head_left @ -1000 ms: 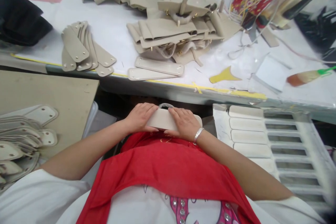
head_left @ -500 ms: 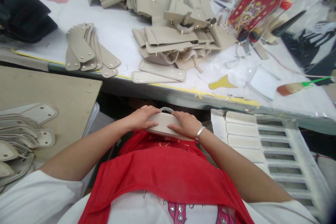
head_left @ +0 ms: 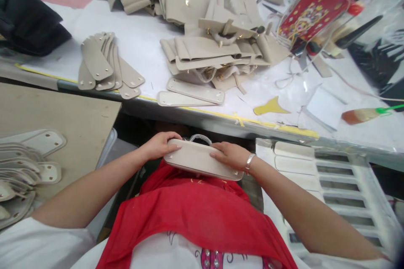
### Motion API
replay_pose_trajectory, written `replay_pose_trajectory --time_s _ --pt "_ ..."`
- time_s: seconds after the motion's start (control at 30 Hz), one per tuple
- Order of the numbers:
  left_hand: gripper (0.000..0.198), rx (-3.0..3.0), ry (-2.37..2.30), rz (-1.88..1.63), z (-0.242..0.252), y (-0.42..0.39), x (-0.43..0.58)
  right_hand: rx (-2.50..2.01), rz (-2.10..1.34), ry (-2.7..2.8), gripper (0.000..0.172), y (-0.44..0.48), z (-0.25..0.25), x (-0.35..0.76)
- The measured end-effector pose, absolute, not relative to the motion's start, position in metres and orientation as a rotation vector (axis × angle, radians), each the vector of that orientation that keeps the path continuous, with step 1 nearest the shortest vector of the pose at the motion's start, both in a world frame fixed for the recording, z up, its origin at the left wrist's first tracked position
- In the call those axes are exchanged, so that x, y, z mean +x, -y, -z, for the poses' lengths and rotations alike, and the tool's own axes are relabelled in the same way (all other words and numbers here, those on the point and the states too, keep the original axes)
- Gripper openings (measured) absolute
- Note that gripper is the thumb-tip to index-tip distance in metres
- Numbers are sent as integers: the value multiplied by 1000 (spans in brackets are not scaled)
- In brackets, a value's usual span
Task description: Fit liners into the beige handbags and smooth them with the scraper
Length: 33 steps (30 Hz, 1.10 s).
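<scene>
Clasping cream panel (head_left: 200,159) endwise, left hand (head_left: 159,145), right hand (head_left: 232,155), perhaps under table edge (head_left: 221,118)

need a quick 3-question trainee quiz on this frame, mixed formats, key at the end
1. True or false: the left hand and the right hand both hold the beige panel.
2. The silver bracelet sits on which wrist? A) left B) right C) neither
3. Fill in: the slotted rack stands on the person's ___ side.
Key: 1 true; 2 B; 3 right.
</scene>
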<state>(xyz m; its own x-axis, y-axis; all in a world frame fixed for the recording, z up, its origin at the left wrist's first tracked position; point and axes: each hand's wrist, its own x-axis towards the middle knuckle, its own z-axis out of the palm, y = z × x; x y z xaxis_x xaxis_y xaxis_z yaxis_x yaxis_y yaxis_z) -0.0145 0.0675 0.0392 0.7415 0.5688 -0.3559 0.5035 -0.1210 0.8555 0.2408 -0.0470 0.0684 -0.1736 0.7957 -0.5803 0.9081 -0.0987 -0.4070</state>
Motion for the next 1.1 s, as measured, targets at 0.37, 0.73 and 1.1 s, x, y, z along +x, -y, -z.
replay_pose_trajectory --time_s 0.37,0.73,1.1 --pt "90 2011 -927 -112 -41 -42 -11 2101 603 -2176 66 67 -75 203" --pt "89 2065 -953 -91 -42 -43 -27 2199 742 -2018 73 82 -73 226" --pt "71 1122 -1003 -243 -21 -27 -40 2886 1801 -1652 47 153 -38 259"
